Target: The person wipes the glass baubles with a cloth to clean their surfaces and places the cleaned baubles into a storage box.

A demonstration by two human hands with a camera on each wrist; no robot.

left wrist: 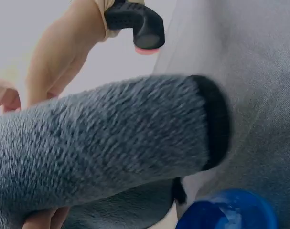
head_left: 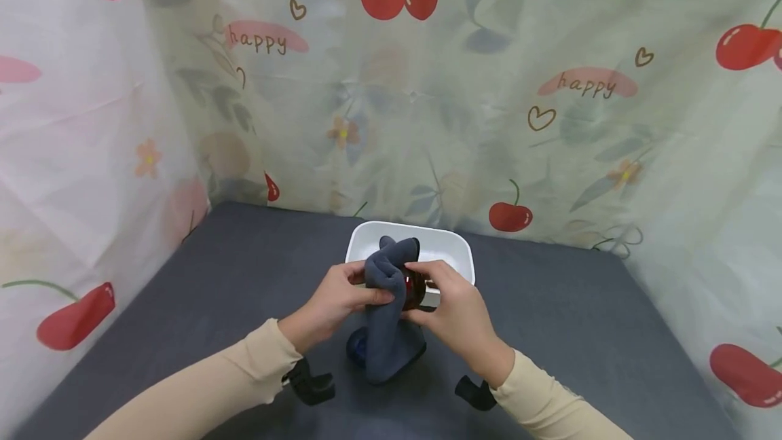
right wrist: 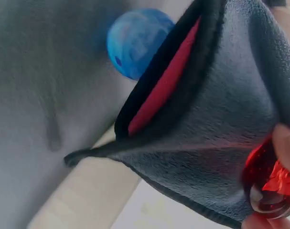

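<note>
My left hand [head_left: 332, 301] pinches a grey fleecy cloth [head_left: 381, 341] with a black edge, which hangs down from the fingers. In the right wrist view a strip of pink underside shows along its edge. On the right, my right hand [head_left: 458, 311] grips a shiny red glass ball-like thing [head_left: 414, 288] between thumb and fingers, up against the cloth. Its red see-through surface [right wrist: 271, 183] is partly hidden by the fingers. Below the left hand a blue round thing [head_left: 356, 345] lies on the table, partly behind the cloth; the right wrist view shows it as a marbled blue ball [right wrist: 137, 43].
A white rectangular basin [head_left: 469, 260] stands just beyond the hands, its inside partly covered by cloth and fingers. Dark grey fabric covers the table [head_left: 550, 331]. A printed curtain [head_left: 379, 100] hangs behind and at both sides. Black camera mounts [head_left: 314, 389] sit at the wrists.
</note>
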